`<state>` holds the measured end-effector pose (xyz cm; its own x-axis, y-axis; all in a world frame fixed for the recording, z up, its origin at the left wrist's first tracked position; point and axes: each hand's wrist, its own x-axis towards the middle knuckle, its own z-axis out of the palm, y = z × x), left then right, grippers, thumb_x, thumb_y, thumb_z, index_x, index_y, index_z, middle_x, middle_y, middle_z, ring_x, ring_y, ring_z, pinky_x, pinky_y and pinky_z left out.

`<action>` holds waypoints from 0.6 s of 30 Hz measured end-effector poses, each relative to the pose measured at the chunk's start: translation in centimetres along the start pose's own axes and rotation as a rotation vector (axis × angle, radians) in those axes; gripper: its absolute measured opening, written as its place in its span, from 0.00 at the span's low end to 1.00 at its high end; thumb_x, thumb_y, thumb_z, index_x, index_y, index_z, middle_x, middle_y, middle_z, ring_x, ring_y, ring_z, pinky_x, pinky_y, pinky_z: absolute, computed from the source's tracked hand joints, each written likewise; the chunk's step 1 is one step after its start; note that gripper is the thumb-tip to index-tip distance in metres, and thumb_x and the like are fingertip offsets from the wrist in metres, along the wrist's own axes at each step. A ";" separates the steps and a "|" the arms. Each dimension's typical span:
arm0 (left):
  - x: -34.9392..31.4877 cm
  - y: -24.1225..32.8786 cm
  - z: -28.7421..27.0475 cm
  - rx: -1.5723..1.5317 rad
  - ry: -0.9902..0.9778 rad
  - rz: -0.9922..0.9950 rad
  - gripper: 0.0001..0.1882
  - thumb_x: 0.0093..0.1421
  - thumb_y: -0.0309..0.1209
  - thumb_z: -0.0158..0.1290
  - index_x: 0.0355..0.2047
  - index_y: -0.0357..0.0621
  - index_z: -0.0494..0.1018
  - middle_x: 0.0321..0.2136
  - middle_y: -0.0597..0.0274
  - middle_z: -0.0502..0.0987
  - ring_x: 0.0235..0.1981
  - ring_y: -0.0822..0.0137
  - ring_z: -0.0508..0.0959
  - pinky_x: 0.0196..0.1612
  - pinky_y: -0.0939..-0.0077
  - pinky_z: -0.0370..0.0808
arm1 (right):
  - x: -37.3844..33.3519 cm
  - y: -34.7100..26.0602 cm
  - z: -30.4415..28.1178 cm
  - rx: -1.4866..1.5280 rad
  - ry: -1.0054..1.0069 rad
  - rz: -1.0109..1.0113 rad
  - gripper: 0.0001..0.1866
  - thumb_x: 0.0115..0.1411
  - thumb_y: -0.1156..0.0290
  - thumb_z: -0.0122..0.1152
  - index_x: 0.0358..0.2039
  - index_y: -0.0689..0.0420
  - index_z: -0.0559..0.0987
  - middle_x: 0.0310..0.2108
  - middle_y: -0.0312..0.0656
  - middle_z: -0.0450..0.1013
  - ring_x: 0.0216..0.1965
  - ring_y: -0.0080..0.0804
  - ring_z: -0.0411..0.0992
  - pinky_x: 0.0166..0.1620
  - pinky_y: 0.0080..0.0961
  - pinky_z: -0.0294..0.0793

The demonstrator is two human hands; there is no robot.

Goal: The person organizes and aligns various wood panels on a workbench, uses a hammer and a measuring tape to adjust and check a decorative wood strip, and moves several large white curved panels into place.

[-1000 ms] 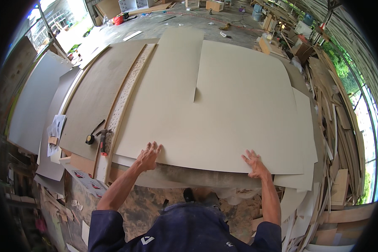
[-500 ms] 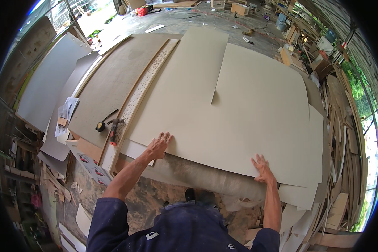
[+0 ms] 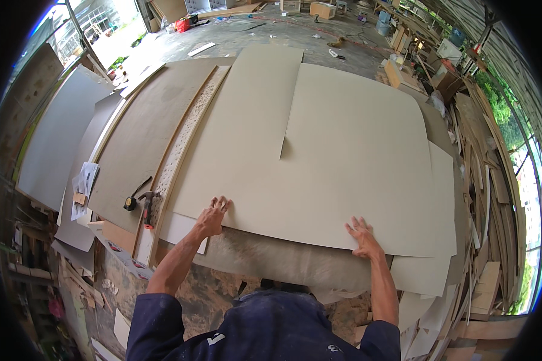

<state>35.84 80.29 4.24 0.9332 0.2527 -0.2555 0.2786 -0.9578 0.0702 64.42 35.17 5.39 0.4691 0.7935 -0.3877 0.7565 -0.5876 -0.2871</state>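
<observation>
Cream in colour and thin-looking, a broad sheet (image 3: pixel 343 174) lies across the middle of the work surface, on top of a dusty brown board (image 3: pixel 295 256) that shows along its near side. The left hand (image 3: pixel 212 218) rests palm down on the sheet's near edge, fingers apart and a little bent; the right hand (image 3: pixel 365 237) lies farther right along the same edge, fingers fanned out. Neither looks curled round anything, though whether a thumb goes under the edge cannot be told. Set well apart like this, they probably keep the sheet flat and square. A slit runs from the far edge to about the middle, its near end looking slightly raised. To the left, a long spotted plank (image 3: pixel 185 135) lies alongside the sheet, perhaps as a weight or a guide; a hammer (image 3: pixel 148 210) rests on its near part, with a tape measure (image 3: pixel 130 203) just left of it, both seemingly left within easy reach. As for writing, the papers (image 3: pixel 85 185) at the far left carry faint print too small to read, the carton (image 3: pixel 126 260) at the near left has red and dark printed pictures, and the navy shirt (image 3: pixel 271 328) bears small white marks.
</observation>
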 end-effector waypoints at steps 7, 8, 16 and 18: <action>1.2 -0.2 -0.9 -0.024 -0.013 0.000 0.49 0.37 0.20 0.56 0.64 0.45 0.52 0.57 0.51 0.57 0.61 0.41 0.59 0.47 0.57 0.77 | 1.0 0.1 -0.6 -0.030 -0.011 0.009 0.55 0.28 0.79 0.63 0.64 0.47 0.60 0.68 0.49 0.44 0.68 0.55 0.39 0.65 0.58 0.46; 1.4 -0.2 -1.1 -0.033 -0.003 0.003 0.49 0.37 0.20 0.56 0.64 0.45 0.52 0.57 0.52 0.57 0.61 0.41 0.59 0.47 0.57 0.77 | 1.1 0.1 -0.6 -0.043 -0.013 0.009 0.55 0.28 0.78 0.64 0.64 0.46 0.59 0.68 0.49 0.44 0.68 0.55 0.39 0.65 0.58 0.46; 3.0 -0.3 -1.5 -0.025 -0.033 -0.037 0.49 0.36 0.18 0.53 0.64 0.45 0.53 0.61 0.47 0.55 0.61 0.40 0.59 0.52 0.60 0.75 | 2.6 0.5 -1.3 -0.106 -0.026 0.023 0.56 0.30 0.76 0.68 0.65 0.45 0.58 0.68 0.48 0.42 0.68 0.54 0.39 0.65 0.59 0.46; 3.7 -0.4 -2.1 -0.044 -0.049 -0.036 0.49 0.36 0.18 0.53 0.64 0.45 0.53 0.62 0.46 0.54 0.61 0.39 0.58 0.52 0.60 0.74 | 3.0 0.7 -1.6 -0.101 -0.027 0.038 0.55 0.31 0.77 0.68 0.65 0.44 0.57 0.68 0.47 0.42 0.68 0.54 0.39 0.65 0.59 0.46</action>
<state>39.65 81.93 5.26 0.9104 0.2786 -0.3058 0.3224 -0.9411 0.1024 67.08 37.43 5.40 0.4870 0.7657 -0.4202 0.7811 -0.5971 -0.1827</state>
